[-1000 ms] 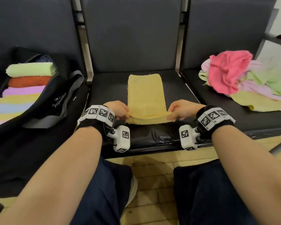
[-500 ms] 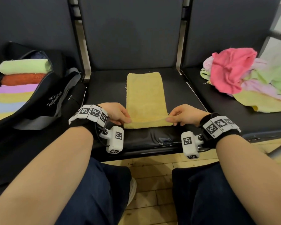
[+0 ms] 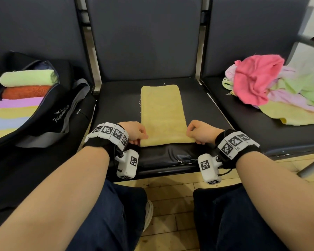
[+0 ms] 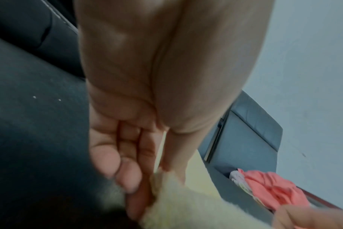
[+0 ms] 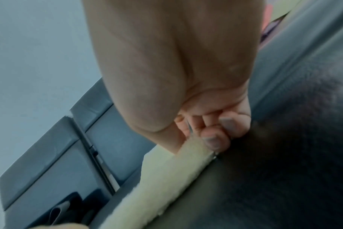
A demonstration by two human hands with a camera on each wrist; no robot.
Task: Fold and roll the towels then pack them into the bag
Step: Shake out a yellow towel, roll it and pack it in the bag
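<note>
Yellow towel [image 3: 162, 115]: folded into a long narrow strip, it lies flat at the centre of the head view on the middle seat [image 3: 116, 109], long side running away from me, near edge close to the seat's front

My left hand [image 3: 134, 132]: at the towel's near left corner; in the left wrist view my fingers [image 4: 116, 161] are curled and my thumb pinches the corner of the cloth against them

My right hand [image 3: 200, 132]: at the near right corner; in the right wrist view my fingers [image 5: 213, 139] are curled under and clamp the towel's thick folded edge against my thumb

Bag [image 3: 43, 122]: black, open, on the seat at the left of the frame, well apart from the yellow towel

Rolled towels [image 3: 25, 87]: packed side by side inside the bag, green at the far end, then orange, lilac, yellow, pale blue and more toward the near left edge

Loose towels [image 3: 272, 87]: an unfolded heap on the right-hand seat, upper right of the frame, a pink one on top with green, lilac and yellow ones beneath

My legs [image 3: 116, 223]: in dark trousers at the bottom of the frame, above a wooden floor [image 3: 170, 196]
</note>
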